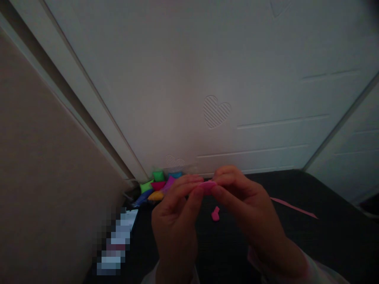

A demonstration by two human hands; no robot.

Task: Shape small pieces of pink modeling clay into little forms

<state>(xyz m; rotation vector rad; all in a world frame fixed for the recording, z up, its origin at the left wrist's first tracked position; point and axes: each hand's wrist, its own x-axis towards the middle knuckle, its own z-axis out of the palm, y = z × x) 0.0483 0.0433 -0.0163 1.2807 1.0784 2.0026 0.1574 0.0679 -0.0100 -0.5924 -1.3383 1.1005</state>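
A small, flattened piece of pink modelling clay [207, 187] is pinched between both hands, above the dark table. My left hand [179, 215] grips its left end with thumb and fingers. At the other end, the thumb and fingers of my right hand [247, 201] are closed on it. Below, between the hands, a smaller pink clay piece [215, 214] with a narrow upper end lies on the tabletop. A long, thin pink strip [294, 208] rests to the right of my right hand.
Several coloured packets [158, 185] are heaped at the back left, partly behind my left hand. A lit, blurred-out screen [118, 240] lies at the left of the dark table [325, 244]. White panels with embossed hearts [217, 112] rise behind, and a brown surface [44, 177] borders the left.
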